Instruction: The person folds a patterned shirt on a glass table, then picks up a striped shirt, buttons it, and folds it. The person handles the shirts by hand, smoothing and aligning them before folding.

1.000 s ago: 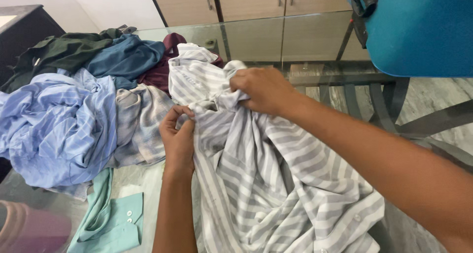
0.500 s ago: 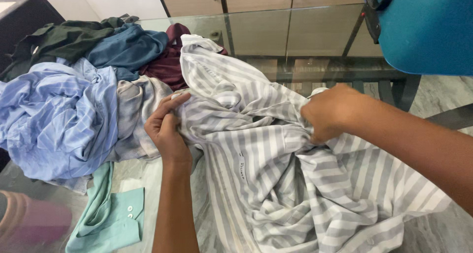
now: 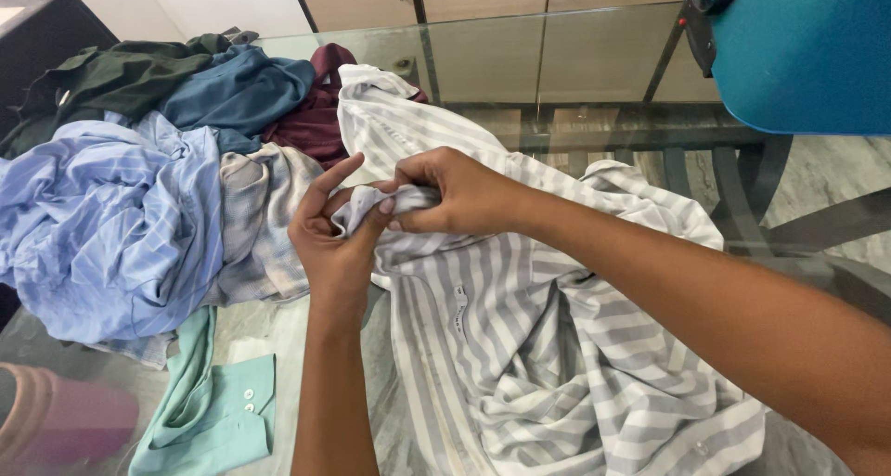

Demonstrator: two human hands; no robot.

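The person stood at a glass table and both hands met over a grey and white striped shirt. This shirt lay spread on the near right part of the table, with one part reaching to the far side near the middle. The left hand held a bunched fold of the shirt; its thumb and lower fingers were pressed on the cloth, while the index finger pointed up and away, free. The right hand came from the right, and its fingers were closed together on the same bunch of cloth, pinching it just beside the left hand, so that the two hands touched.

To the left of the hands there was a heap of other clothes. A light blue striped shirt lay on the left side, and a pale checked shirt lay between it and the left hand. Farther away I saw a dark green garment, a dark blue garment and a maroon garment touching each other. At the near left edge, a mint green shirt with white buttons on the cuff lay on the glass. A blue chair back stood at the far right.
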